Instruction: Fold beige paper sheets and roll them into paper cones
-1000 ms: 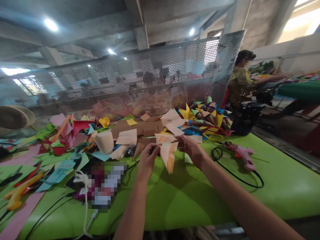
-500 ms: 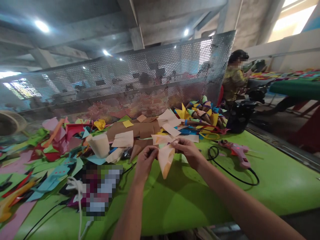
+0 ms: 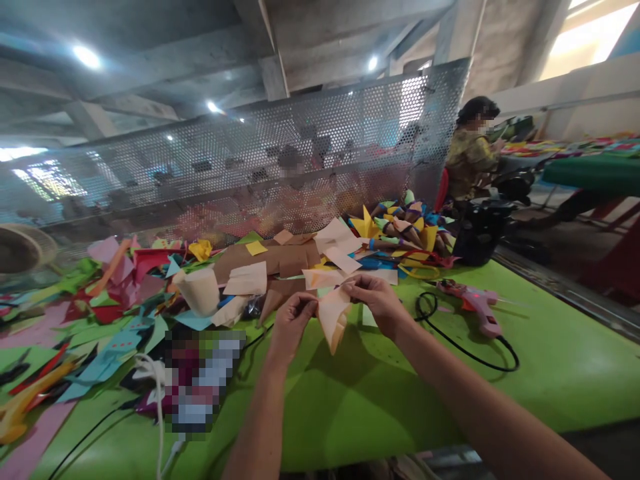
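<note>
A peach-coloured sheet, folded to a point like a cone (image 3: 333,319), hangs tip down between my hands above the green table. My left hand (image 3: 295,320) pinches its left upper edge between thumb and fingers. At the upper right edge, my right hand (image 3: 375,301) is closed on it in the same way. Whether the sheet is paper or felt I cannot tell. Just behind it lie more flat peach pieces (image 3: 320,279). To the right of my right hand rests a pink glue gun (image 3: 477,307) with a black cord.
Coloured scraps (image 3: 117,267) cover the left and back of the table (image 3: 565,360). A cream roll (image 3: 200,292), a blurred-out power strip (image 3: 205,387) and cables lie left. A perforated metal screen (image 3: 240,160) stands behind. A person (image 3: 473,150) sits at the far right.
The cone's tip has swung slightly to the right and its front face has turned. Both hands keep their hold and have hardly moved.
</note>
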Demonstrator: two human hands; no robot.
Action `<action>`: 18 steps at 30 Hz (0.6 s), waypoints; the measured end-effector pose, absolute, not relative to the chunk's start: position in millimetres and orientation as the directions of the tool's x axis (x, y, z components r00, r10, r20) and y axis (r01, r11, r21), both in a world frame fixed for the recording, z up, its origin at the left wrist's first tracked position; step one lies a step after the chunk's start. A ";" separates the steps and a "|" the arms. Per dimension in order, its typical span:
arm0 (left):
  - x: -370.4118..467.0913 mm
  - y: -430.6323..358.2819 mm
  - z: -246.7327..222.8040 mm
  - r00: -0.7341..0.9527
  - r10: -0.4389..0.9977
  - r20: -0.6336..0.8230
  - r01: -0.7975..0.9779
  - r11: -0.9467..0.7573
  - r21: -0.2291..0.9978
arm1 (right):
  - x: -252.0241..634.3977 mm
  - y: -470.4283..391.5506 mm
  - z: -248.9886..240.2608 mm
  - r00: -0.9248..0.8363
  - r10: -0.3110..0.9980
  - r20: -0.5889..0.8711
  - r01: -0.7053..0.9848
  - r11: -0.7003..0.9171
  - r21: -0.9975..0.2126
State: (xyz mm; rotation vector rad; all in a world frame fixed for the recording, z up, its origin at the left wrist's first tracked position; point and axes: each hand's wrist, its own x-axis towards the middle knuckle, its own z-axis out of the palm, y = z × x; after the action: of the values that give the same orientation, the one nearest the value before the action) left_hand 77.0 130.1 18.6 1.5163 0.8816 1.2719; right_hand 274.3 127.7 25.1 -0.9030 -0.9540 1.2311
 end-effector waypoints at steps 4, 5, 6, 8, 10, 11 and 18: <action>77.5 129.9 19.1 0.178 0.932 0.317 -0.028 -0.317 0.948 | 273.5 127.8 25.7 0.085 0.993 0.087 -0.341 0.111 -0.934; 77.5 130.0 18.6 0.180 0.931 0.318 -0.024 -0.319 0.948 | 273.5 127.8 25.8 0.088 0.992 0.086 -0.340 0.111 -0.934; 77.5 130.2 18.0 0.184 0.930 0.318 -0.021 -0.320 0.947 | 273.5 127.7 26.0 0.092 0.992 0.086 -0.340 0.112 -0.934; 77.3 130.7 16.7 0.195 0.926 0.322 -0.020 -0.324 0.946 | 273.6 127.4 26.6 0.099 0.992 0.083 -0.340 0.113 -0.934; 77.0 131.2 16.0 0.201 0.923 0.329 -0.018 -0.332 0.943 | 273.7 126.6 27.4 0.101 0.992 0.078 -0.339 0.108 -0.935; 76.9 131.4 15.9 0.201 0.922 0.331 -0.014 -0.335 0.942 | 273.9 126.1 27.7 0.098 0.993 0.072 -0.338 0.102 -0.935; 77.2 129.7 18.9 0.203 0.920 0.335 0.039 -0.349 0.936 | 275.8 125.9 25.6 0.102 0.992 0.077 -0.300 0.105 -0.948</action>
State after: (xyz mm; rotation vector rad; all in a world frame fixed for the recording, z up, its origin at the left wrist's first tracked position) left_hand 77.2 129.7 18.9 1.6051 0.9284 1.2710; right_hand 275.8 125.9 25.6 -0.9563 -0.9599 1.2086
